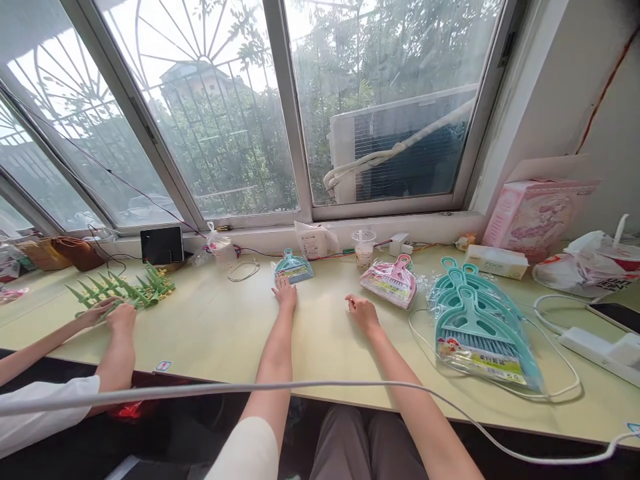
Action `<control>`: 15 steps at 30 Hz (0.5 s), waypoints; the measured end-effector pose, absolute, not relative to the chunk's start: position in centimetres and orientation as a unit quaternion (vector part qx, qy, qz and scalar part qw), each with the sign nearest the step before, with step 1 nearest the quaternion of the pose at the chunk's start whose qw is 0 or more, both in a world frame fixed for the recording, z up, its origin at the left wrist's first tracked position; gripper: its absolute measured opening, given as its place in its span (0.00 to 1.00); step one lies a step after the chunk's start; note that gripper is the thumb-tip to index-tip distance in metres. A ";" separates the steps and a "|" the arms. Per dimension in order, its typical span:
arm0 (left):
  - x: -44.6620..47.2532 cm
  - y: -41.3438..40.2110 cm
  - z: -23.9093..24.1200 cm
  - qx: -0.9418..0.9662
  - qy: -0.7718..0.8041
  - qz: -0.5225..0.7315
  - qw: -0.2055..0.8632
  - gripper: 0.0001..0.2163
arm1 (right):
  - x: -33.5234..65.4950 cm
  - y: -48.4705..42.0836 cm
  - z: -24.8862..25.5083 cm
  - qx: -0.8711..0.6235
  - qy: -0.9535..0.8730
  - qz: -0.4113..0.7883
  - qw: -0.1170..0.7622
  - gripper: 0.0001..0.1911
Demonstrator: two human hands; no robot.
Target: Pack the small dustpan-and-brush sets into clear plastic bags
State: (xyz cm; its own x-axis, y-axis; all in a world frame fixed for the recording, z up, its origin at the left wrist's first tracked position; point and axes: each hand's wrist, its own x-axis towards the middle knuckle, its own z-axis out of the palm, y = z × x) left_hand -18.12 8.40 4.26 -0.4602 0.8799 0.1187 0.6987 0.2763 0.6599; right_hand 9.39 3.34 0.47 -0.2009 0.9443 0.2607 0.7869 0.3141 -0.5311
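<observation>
My left hand (285, 294) reaches forward with its fingers stretched out, the fingertips at the near edge of a small blue packaged dustpan-and-brush set (296, 269). My right hand (363, 313) is at the table to the right, fingers curled in, with nothing visible in them. Just beyond it lies a pink packaged dustpan-and-brush set (389, 285), apart from the hand. Farther right, several teal dustpan-and-brush sets (475, 317) in clear wrapping overlap in a pile.
At the left, another person's hands (113, 315) work at green plant-like pieces (125, 288). A lidded cup (364, 252), a tissue pack (496, 261) and a pink box (537, 213) stand along the back. A white cable (350, 385) crosses the near view; a power strip (603, 350) lies right.
</observation>
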 end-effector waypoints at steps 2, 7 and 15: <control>-18.5 8.4 4.2 0.505 0.787 0.327 0.139 0.28 | 9.5 3.6 0.4 -0.575 -0.755 0.150 0.277 0.18; -16.7 5.2 2.2 0.544 0.751 0.361 0.102 0.15 | 9.5 3.6 0.3 -0.567 -0.758 0.153 0.283 0.18; -15.0 -4.3 -0.6 0.590 0.688 0.410 0.099 0.07 | 8.6 2.2 -0.1 -0.373 -0.877 0.068 0.294 0.27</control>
